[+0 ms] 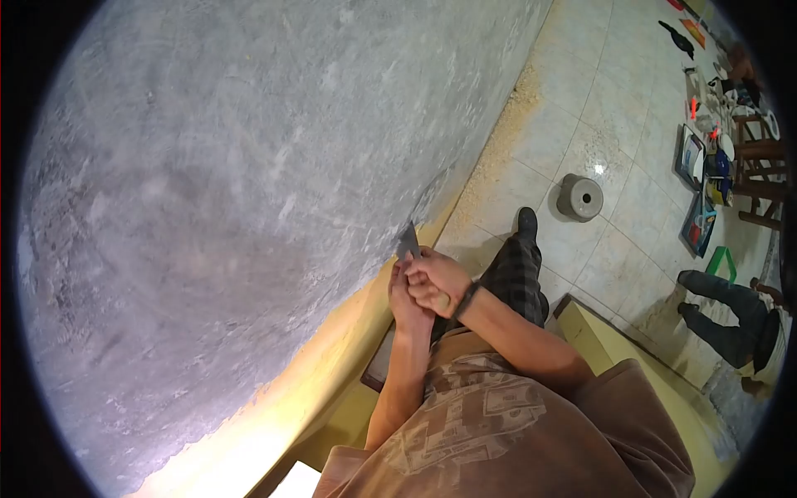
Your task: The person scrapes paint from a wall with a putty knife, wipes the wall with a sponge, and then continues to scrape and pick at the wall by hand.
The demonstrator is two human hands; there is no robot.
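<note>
Both of my hands are closed together around a scraper (408,240), whose dark, flat blade points up against the grey wall (249,166). My right hand (440,280), with a dark band at the wrist, wraps the handle. Pressed close beside it, my left hand (405,297) grips from the left, with its fingers near the base of the blade. The handle is mostly hidden by my fingers. The blade touches the wall, or nearly so, close to where the rough grey surface meets a strip of yellow paint (332,332).
Crumbs of debris (506,124) lie along the wall's foot on the tiled floor (614,108). A round grey stool (579,197) stands to the right. Open tool cases (691,158) and a wooden stool (760,158) are farther right, near another person (730,311). A yellow ledge (614,340) is beside me.
</note>
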